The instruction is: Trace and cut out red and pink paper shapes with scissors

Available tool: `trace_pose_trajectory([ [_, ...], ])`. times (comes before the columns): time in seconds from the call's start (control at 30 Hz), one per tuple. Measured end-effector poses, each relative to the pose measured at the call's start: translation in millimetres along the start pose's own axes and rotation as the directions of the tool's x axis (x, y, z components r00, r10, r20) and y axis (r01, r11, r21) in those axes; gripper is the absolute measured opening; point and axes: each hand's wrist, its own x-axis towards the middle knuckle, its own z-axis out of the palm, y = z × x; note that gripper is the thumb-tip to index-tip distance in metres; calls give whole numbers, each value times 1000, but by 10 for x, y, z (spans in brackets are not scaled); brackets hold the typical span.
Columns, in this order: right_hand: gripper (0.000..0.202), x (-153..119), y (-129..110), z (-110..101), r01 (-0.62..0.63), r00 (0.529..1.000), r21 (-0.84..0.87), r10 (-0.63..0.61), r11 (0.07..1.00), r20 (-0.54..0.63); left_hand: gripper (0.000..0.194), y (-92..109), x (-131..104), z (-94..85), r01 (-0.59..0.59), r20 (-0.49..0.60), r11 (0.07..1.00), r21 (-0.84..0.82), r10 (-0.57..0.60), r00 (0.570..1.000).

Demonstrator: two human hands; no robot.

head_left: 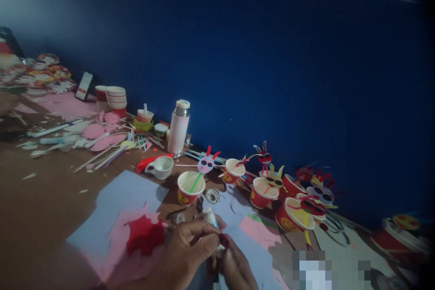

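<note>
1. We have our left hand (190,247) closed, thumb and finger pinching a small dark red piece (223,239). It sits between our hands, low in the view, just above the papers.
2. Our right hand (238,263) is curled, its fingers next to the piece; we cannot tell what it grips. A tube (210,217) stands up behind our fingers, and we cannot tell which hand has it.
3. Done, as far as we can judge: several cups to our right bear paper faces on sticks, and the nearest cup (190,195) has a pale face (205,165) with red strips.
4. Left, by our judgement: the piece in our fingers is loose, and the stacked cups (117,98) show no faces. Red paper (145,235) lies on pink paper (117,222).
5. Our fingers hide much of the piece; the far-right cups are dim and overlapping, and a patch at lower right is pixelated.
</note>
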Motion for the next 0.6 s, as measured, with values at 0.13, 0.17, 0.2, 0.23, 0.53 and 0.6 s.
trace_pose_trajectory([
  [0.13, 56, -17, -30, 66, -171, 974, 168, 142, 971, 175, 36, -49, -10, -5, 51, 48, 998, -40, -49, 998],
  [0.17, 54, -20, -24, 67, -167, 975, 172, 137, 971, 174, 36, -46, -12, -12, 54, 51, 998, -45, -52, 997],
  [0.2, 52, -22, -14, 59, -139, 982, 153, 117, 978, 147, 36, -39, -13, -20, 47, 47, 997, -61, -44, 998],
  [0.23, 48, -24, 0, 44, -91, 992, 111, 80, 990, 102, 36, -28, -14, -27, 33, 32, 997, -75, -30, 999],
  [0.53, 35, 0, 93, 17, 20, 1000, 10, -21, 1000, 23, 32, -117, 2, -45, -43, -73, 994, -103, 36, 997],
  [0.6, 40, 5, 109, 61, -61, 996, 79, 56, 995, 65, 35, -154, 9, -54, -11, -35, 995, -102, 7, 999],
])
